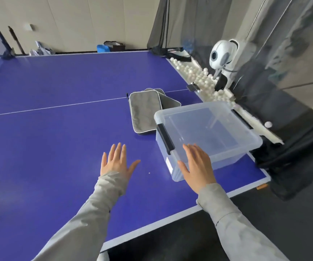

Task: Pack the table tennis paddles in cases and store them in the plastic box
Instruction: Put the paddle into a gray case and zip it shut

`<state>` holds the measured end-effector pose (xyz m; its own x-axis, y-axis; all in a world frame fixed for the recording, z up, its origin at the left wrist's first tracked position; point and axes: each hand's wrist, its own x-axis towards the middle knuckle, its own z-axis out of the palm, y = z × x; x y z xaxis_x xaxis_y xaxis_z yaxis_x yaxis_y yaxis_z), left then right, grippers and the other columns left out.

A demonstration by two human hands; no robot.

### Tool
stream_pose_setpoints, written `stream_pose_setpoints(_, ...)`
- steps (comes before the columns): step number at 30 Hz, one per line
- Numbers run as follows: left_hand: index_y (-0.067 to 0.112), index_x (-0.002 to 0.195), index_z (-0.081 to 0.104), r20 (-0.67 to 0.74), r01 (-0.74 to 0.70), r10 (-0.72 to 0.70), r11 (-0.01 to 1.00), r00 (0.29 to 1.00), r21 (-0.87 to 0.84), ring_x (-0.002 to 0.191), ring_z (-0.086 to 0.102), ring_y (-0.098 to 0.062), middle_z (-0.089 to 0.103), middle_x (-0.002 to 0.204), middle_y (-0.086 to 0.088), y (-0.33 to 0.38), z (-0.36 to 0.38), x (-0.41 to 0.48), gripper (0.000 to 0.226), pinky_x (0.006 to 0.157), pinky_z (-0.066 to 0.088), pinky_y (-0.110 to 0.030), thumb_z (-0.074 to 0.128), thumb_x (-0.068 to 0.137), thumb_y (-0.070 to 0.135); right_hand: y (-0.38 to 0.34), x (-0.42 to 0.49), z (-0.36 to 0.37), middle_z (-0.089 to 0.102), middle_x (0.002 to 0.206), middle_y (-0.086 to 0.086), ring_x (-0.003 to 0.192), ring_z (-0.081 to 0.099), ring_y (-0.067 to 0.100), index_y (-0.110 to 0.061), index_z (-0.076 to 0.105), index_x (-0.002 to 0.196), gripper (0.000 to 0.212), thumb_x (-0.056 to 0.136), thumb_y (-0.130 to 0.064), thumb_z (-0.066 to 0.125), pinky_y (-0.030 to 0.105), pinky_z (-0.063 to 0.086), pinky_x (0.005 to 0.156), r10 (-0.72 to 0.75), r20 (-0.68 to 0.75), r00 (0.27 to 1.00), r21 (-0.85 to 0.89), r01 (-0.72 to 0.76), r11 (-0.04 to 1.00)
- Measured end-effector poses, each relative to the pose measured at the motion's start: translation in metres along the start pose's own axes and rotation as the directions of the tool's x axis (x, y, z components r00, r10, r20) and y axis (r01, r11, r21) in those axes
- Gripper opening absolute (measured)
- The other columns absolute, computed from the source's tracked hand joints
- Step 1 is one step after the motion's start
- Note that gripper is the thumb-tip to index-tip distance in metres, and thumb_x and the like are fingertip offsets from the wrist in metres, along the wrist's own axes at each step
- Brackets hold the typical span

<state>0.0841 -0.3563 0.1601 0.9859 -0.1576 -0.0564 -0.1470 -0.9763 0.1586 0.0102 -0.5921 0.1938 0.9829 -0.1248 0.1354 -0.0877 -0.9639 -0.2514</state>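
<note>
Table-tennis room: blue table [57, 102], ball machine [222, 59].

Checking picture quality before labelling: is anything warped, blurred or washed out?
Head view: the wide lens bows the table at its edges; a pale sheen lies on its blue top near the left hand; the ball machine and netting at right are smeared; the plastic box and right hand look sharp.

Clear, lidless plastic box [227, 147] with black latches stands empty just beside stacked grey cases [142, 112].
</note>
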Motion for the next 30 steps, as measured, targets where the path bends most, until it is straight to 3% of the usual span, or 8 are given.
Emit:
stream_pose_setpoints(9, 0.019, 0.151, 0.007, -0.030, 0.129, -0.132, 0.990, 0.991, -0.062, 0.146, -0.004, -0.013, 0.005, 0.160, 0.005, 0.064, -0.009, 0.031, 0.079, 0.119, 0.001, -0.038, 0.023, 0.090, 0.066, 0.074, 0.057, -0.022, 0.041, 0.145, 0.007, 0.140, 0.029, 0.026, -0.013, 0.035, 0.143, 0.054, 0.097, -0.039, 0.044, 0.038, 0.026, 0.110, -0.046, 0.066, 0.997, -0.066, 0.050, 0.997)
stream_pose_setpoints(21, 0.018, 0.148, 0.020, 0.031, 0.230, -0.234, 0.905, 0.972, -0.358, 0.144, 0.014, -0.017, 0.020, 0.156, 0.003, 0.099, 0.001, 0.166, 0.072, 0.116, 0.018, -0.037, 0.033, 0.091, 0.061, 0.094, 0.226, 0.004, 0.041, 0.145, 0.006, 0.137, 0.031, 0.024, -0.013, 0.033, 0.143, 0.055, 0.097, -0.041, 0.041, 0.036, 0.026, 0.110, -0.088, 0.176, 0.980, -0.094, 0.106, 0.990)
stream_pose_setpoints(26, 0.021, 0.143, 0.030, 0.236, 0.335, -0.252, 0.834, 0.938, -0.439, 0.134, 0.034, -0.022, 0.037, 0.148, 0.001, 0.120, 0.010, 0.217, 0.068, 0.105, 0.030, -0.040, 0.028, 0.091, 0.064, 0.093, 0.287, 0.020, 0.047, 0.140, 0.009, 0.132, 0.037, 0.026, -0.011, 0.037, 0.141, 0.054, 0.097, -0.041, 0.043, 0.038, 0.031, 0.106, -0.080, 0.213, 0.974, -0.077, 0.098, 0.992)
stream_pose_setpoints(30, 0.020, 0.125, 0.050, 0.318, 0.432, -0.307, 0.763, 0.897, -0.480, 0.111, 0.053, -0.023, 0.057, 0.125, -0.002, 0.133, 0.015, 0.248, 0.063, 0.086, 0.042, -0.036, 0.029, 0.089, 0.066, 0.090, 0.335, 0.036, 0.050, 0.136, 0.009, 0.126, 0.041, 0.029, -0.011, 0.040, 0.139, 0.053, 0.097, -0.044, 0.041, 0.040, 0.037, 0.099, -0.057, 0.271, 0.961, -0.111, 0.089, 0.990)
